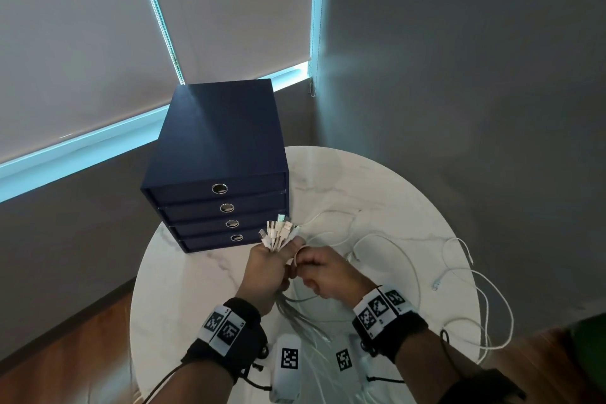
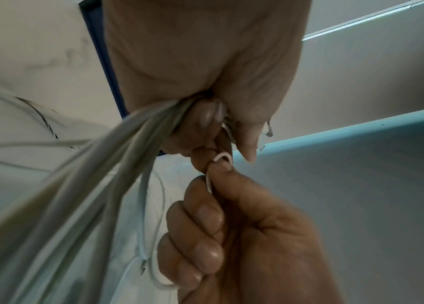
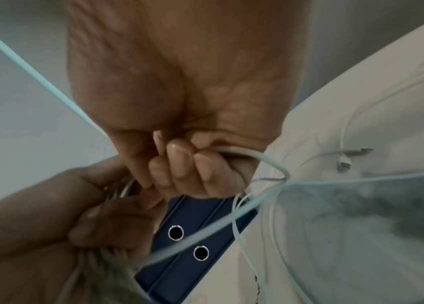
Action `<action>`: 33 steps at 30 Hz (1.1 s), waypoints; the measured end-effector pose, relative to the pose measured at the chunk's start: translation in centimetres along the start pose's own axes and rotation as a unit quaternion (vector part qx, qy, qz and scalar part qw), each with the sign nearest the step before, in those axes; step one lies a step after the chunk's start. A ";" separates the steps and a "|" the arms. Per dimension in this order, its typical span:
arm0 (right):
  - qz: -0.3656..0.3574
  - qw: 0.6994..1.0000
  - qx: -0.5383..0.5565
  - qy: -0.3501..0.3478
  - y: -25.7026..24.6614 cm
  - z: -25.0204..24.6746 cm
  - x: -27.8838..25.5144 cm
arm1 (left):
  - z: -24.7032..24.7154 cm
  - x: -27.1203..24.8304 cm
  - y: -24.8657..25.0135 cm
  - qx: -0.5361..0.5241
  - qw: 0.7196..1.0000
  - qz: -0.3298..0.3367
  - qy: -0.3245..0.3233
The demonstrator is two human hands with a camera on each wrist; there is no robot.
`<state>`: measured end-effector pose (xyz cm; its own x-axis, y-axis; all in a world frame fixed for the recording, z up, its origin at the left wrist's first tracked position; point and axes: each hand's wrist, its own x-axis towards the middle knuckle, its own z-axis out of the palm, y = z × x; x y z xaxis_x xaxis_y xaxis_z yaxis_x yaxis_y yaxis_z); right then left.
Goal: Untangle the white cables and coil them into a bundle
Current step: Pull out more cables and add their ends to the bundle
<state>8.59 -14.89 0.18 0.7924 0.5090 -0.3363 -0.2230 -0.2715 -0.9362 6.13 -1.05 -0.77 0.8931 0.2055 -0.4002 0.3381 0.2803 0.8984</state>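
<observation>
My left hand (image 1: 267, 267) grips a bundle of white cables (image 2: 117, 162) in its fist, above the round marble table (image 1: 203, 289). Their plug ends (image 1: 278, 233) fan out above the thumb. The cable lengths trail down under the fist toward me. My right hand (image 1: 323, 272) is pressed against the left one and pinches a single white cable (image 2: 221, 162) between thumb and forefinger. That cable runs through the curled right fingers (image 3: 179, 164) and out to the right. More white cable loops (image 1: 459, 272) lie spread over the right half of the table.
A dark blue drawer box (image 1: 219, 167) with several ring-pull drawers stands on the table's far left, just beyond my hands. One loose plug (image 1: 436, 285) lies on the table at the right. Cables hang over the table's right edge. Grey walls and window blinds stand behind.
</observation>
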 end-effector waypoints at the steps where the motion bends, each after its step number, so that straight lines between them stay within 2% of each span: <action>1: 0.005 1.000 0.016 -0.002 0.0 -0.1 -0.1 | -0.1 -0.1 0.1 0.004 1.000 0.007 -0.007; 3: -0.003 1.000 0.028 -0.014 0.1 -0.3 -0.2 | -0.2 -0.4 0.0 0.019 1.000 0.022 -0.011; 5: -0.003 0.999 0.042 -0.016 0.1 -0.4 -0.3 | -0.2 -0.4 -0.2 0.022 0.999 0.026 0.012; 8: 0.033 0.982 0.182 0.038 0.2 -1.1 0.0 | -0.6 -0.5 -0.4 0.031 0.999 0.027 0.019; 9: 0.034 0.964 0.253 0.068 0.0 -1.6 0.3 | -0.8 -0.6 -0.6 0.044 0.999 0.023 0.005; 12: 0.031 0.881 0.435 0.183 -1.1 -4.0 1.3 | -1.7 -0.8 -1.2 0.098 0.995 -0.008 -0.023; 14: 0.015 0.850 0.474 0.230 -1.7 -6.1 2.0 | -2.4 -0.7 -1.9 0.130 0.991 -0.039 0.000; 16: 0.000 0.835 0.486 0.259 -2.3 -8.0 2.4 | -3.2 -0.7 -2.5 0.140 0.987 -0.072 0.022; 18: -0.009 0.848 0.458 0.267 -3.0 -8.8 2.1 | -3.7 -0.8 -2.8 0.135 0.986 -0.093 0.030; 21: -0.046 0.900 0.345 0.261 -3.5 -7.8 1.5 | -3.3 -0.5 -2.5 0.109 0.990 -0.080 0.051; 23: -0.065 0.942 0.248 0.217 -3.1 -6.1 1.0 | -2.5 -0.3 -1.7 0.059 0.995 -0.062 0.059; 26: -0.055 0.990 0.082 0.099 -1.8 -3.3 0.1 | -0.8 -0.7 0.4 -0.033 0.998 -0.042 0.019; 29: -0.045 0.999 -0.004 0.006 -0.1 -1.3 -0.7 | 0.7 -1.5 2.0 -0.081 0.996 -0.036 -0.014; 31: -0.037 0.999 -0.013 -0.011 0.6 -1.0 -1.0 | 1.2 -1.7 2.3 -0.060 0.998 -0.024 -0.006; 33: -0.021 0.999 0.036 -0.007 0.6 -1.2 -1.2 | 1.4 -1.8 2.0 -0.022 1.000 -0.006 -0.002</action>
<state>8.20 -16.60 0.13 0.7943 0.5293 -0.2983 -0.2307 -0.1914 -0.9540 5.65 -2.21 1.99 0.8903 0.1975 -0.4103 0.3357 0.3240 0.8845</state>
